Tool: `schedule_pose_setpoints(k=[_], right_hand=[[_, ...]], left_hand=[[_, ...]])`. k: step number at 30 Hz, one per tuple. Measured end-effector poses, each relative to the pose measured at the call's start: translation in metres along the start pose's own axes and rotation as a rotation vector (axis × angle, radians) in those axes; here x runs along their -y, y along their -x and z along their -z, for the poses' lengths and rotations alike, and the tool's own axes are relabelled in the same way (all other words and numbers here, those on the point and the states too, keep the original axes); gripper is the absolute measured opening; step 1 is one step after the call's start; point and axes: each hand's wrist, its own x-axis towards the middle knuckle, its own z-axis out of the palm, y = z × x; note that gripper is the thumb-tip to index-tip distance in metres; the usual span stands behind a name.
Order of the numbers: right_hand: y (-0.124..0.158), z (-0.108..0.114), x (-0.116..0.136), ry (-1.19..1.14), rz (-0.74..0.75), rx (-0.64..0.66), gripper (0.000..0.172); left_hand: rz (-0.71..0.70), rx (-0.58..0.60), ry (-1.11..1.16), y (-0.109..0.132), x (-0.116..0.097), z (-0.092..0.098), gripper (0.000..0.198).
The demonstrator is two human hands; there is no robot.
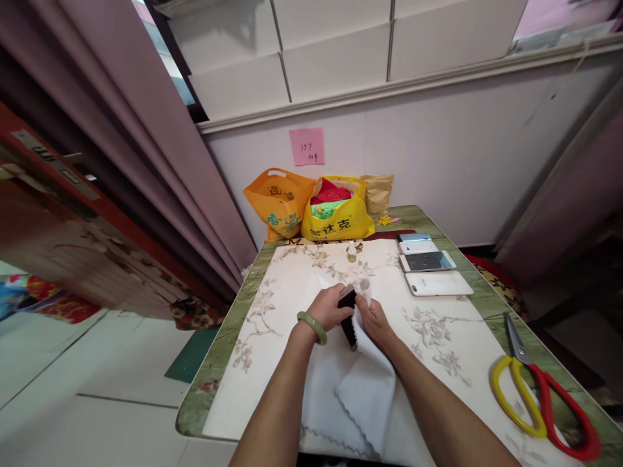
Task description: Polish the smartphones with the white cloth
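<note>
My left hand (327,307), with a green bangle on the wrist, is closed round a dark phone (347,316) held edge-up over the table. My right hand (374,319) is closed on a white cloth (366,383) and presses it against the phone. The cloth hangs down to the table between my forearms. A small white dropper bottle (351,251) stands just beyond the hands.
Several phones (427,261) lie in a row at the right on a flowered white mat (272,324). Yellow and red scissors (540,395) lie at the near right. Orange bag (279,202), yellow bag (337,211) and a brown bag stand against the wall. Curtain at left.
</note>
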Motion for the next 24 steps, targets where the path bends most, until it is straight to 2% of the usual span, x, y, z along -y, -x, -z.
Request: schedule_pose_setpoints(k=[3, 7, 8, 12, 16, 19, 21, 24], right_hand=[[-0.002, 0.0, 0.001, -0.032, -0.013, -0.033, 0.059], [-0.005, 0.004, 0.006, -0.109, -0.092, -0.167, 0.066], [-0.006, 0.004, 0.007, -0.117, -0.12, -0.198, 0.066], [-0.007, 0.004, 0.007, -0.116, -0.149, -0.234, 0.063], [-0.006, 0.004, 0.01, -0.14, -0.125, -0.23, 0.06], [-0.006, 0.009, 0.015, -0.136, -0.224, -0.263, 0.061], [-0.006, 0.015, 0.018, -0.121, -0.293, -0.329, 0.062], [-0.008, 0.024, 0.02, -0.112, -0.346, -0.431, 0.066]], left_hand=[[0.0, -0.091, 0.007, 0.0, -0.001, -0.008, 0.02], [0.1, -0.438, 0.293, 0.005, 0.011, -0.039, 0.035], [0.123, -0.461, 0.361, 0.007, 0.014, -0.049, 0.032], [0.037, -0.404, 0.276, 0.015, 0.022, -0.075, 0.016], [0.014, -0.435, 0.152, 0.017, 0.02, -0.078, 0.017], [0.022, -0.315, 0.116, 0.015, 0.017, -0.074, 0.016], [0.027, -0.214, 0.111, 0.014, 0.018, -0.07, 0.015], [0.023, -0.105, 0.248, 0.012, 0.022, -0.066, 0.016]])
